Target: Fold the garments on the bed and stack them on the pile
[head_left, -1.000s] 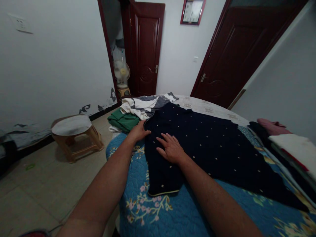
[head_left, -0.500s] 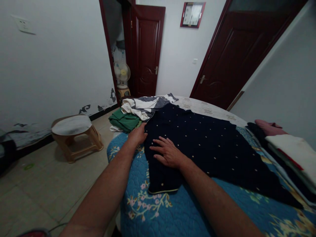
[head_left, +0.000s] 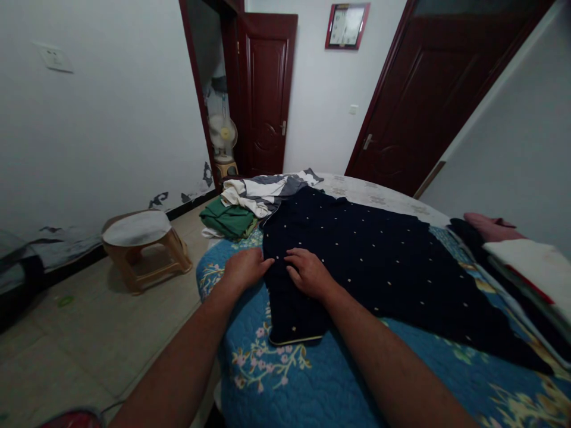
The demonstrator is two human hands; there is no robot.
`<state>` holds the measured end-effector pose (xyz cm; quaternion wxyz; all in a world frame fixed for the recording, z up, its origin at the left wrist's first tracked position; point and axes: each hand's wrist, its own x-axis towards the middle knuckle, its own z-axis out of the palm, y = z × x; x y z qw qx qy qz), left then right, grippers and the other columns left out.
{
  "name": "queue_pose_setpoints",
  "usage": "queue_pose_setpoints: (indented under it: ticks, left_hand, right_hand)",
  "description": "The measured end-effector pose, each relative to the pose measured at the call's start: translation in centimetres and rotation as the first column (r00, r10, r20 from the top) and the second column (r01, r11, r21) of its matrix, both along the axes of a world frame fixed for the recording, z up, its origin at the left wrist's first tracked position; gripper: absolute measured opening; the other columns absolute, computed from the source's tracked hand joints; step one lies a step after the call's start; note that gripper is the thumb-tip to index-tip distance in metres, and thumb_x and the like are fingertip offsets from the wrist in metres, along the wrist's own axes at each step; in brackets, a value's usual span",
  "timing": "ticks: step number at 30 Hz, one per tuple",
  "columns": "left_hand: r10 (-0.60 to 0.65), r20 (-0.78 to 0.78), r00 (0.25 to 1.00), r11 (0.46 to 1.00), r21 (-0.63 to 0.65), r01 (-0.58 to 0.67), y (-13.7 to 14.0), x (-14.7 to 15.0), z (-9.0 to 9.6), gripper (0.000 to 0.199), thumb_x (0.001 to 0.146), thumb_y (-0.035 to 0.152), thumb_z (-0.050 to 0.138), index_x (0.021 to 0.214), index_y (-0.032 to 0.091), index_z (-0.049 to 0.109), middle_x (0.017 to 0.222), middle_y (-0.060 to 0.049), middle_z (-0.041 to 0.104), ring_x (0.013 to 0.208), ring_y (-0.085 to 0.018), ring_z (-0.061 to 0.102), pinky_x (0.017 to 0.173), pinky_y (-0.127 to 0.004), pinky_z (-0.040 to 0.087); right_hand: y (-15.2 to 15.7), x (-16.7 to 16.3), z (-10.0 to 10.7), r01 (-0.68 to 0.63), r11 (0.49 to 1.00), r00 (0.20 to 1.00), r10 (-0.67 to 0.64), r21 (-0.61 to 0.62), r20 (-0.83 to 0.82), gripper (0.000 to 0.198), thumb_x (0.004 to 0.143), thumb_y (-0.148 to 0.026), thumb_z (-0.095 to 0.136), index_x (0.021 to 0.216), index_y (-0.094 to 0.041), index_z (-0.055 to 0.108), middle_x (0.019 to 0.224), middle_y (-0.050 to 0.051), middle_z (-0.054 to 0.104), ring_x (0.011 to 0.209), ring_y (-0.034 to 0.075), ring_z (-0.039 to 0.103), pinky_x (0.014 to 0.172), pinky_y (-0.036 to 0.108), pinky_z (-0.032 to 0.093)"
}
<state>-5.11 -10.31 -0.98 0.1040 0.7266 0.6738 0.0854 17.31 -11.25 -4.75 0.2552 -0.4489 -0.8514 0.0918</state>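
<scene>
Garment laid out over the blue cover, running from both hands at its left end to a narrow point at the right. From the left, then: left hand lower along the garment's left edge than half a second ago, now apart from the green cloth; thumb over the edge, other fingers mostly out of sight, pinching or merely resting, cannot tell. Right hand palm down just inside that edge, fingers bent and drawn in rather than spread, thumb apart from them, no fold seen caught between. Hardly any shift in the garment itself; hence, as a judgement, attention now on the middle of the edge, with the overall lay much as before. In materials, again from the left: stool brown, probably moulded plastic, with a pale rounded seat; green cloth in a soft, folded bundle; white-and-grey cloth crumpled loosely behind; garment matt, seemingly thin, navy with small pale dots, pale trim at the near end, wavy far side; cover quilted and puckered, with pink blossom; stack of folded clothes at far right, pink and white on top.
</scene>
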Motion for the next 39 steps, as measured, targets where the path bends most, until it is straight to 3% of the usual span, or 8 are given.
queue_pose_setpoints:
  ticks: [10,15,18,21,25,30,35,39]
  left_hand:
    - [-0.050,-0.125,0.991,0.995,-0.086,0.040,-2.0,-0.3,1.2,0.034,0.103,0.042,0.049,0.096,0.021,0.075,0.109,-0.016,0.080,0.106,-0.031,0.075,0.085,-0.036,0.052]
    - [-0.031,-0.107,0.994,0.994,0.106,0.043,-2.6,0.4,0.5,0.026,0.100,0.034,0.052,0.111,0.022,0.072,0.110,-0.015,0.077,0.105,-0.033,0.073,0.086,-0.041,0.055]
    - [-0.262,-0.059,0.963,0.916,0.299,0.268,-2.4,0.9,-0.5,0.032,0.096,0.027,0.052,0.122,0.023,0.071,0.119,-0.013,0.075,0.113,-0.031,0.070,0.097,-0.043,0.055]
    - [-0.495,-0.024,0.869,0.816,0.331,0.474,-1.4,0.8,-2.2,0.045,0.098,0.028,0.048,0.136,0.025,0.070,0.127,-0.011,0.075,0.115,-0.029,0.070,0.104,-0.045,0.056]
    - [-0.561,-0.067,0.825,0.758,0.358,0.544,-0.3,-0.6,-4.7,0.048,0.100,0.031,0.042,0.132,0.028,0.077,0.134,-0.011,0.075,0.121,-0.031,0.072,0.104,-0.046,0.059]
    - [-0.602,-0.085,0.794,0.698,0.426,0.576,-0.2,-2.5,-6.2,0.048,0.099,0.031,0.043,0.131,0.034,0.079,0.143,-0.007,0.072,0.118,-0.027,0.076,0.099,-0.040,0.064]
    - [-0.626,-0.073,0.776,0.673,0.453,0.585,-0.4,-2.9,-6.0,0.048,0.095,0.033,0.046,0.129,0.038,0.079,0.143,-0.005,0.073,0.116,-0.030,0.077,0.100,-0.043,0.065]
    - [-0.615,-0.027,0.788,0.712,0.412,0.569,-0.1,-3.4,-6.7,0.048,0.092,0.036,0.049,0.130,0.040,0.078,0.146,-0.002,0.072,0.121,-0.032,0.075,0.101,-0.048,0.066]
  right_hand:
    - [-0.7,0.4,0.9,0.036,0.991,0.985,-0.013,-0.130,0.172,0.052,0.106,-0.041,0.054,0.155,-0.025,0.059,0.168,0.011,0.047,0.159,0.031,0.037,0.131,0.059,0.026]
    - [-1.2,0.5,1.8,0.046,0.979,0.974,0.000,-0.201,0.227,0.062,0.108,-0.052,0.050,0.164,-0.026,0.048,0.175,0.010,0.035,0.164,0.033,0.025,0.133,0.061,0.018]
    - [-1.3,0.4,2.0,0.040,0.977,0.974,0.008,-0.209,0.227,0.064,0.108,-0.056,0.049,0.165,-0.028,0.045,0.177,0.008,0.032,0.165,0.031,0.024,0.133,0.059,0.017]
    - [-1.3,0.9,1.9,0.061,0.977,0.975,-0.014,-0.206,0.220,0.063,0.108,-0.059,0.048,0.165,-0.032,0.043,0.177,0.003,0.033,0.165,0.029,0.024,0.133,0.058,0.017]
    - [-2.4,3.8,1.9,0.127,0.972,0.978,-0.090,-0.198,0.189,0.062,0.108,-0.063,0.046,0.161,-0.031,0.051,0.175,0.002,0.037,0.163,0.031,0.028,0.132,0.058,0.021]
    - [-5.7,11.9,2.1,0.256,0.948,0.955,-0.216,-0.192,0.205,0.064,0.109,-0.061,0.043,0.164,-0.027,0.047,0.175,0.009,0.035,0.164,0.033,0.026,0.132,0.061,0.018]
    - [-10.2,22.1,1.9,0.536,0.824,0.831,-0.476,-0.183,0.288,0.065,0.110,-0.059,0.041,0.167,-0.030,0.042,0.177,0.009,0.031,0.165,0.032,0.022,0.132,0.064,0.017]
    - [-15.4,29.6,0.6,0.786,0.609,0.606,-0.728,-0.105,0.321,0.064,0.110,-0.057,0.041,0.165,-0.025,0.046,0.175,0.012,0.036,0.163,0.036,0.028,0.129,0.067,0.021]
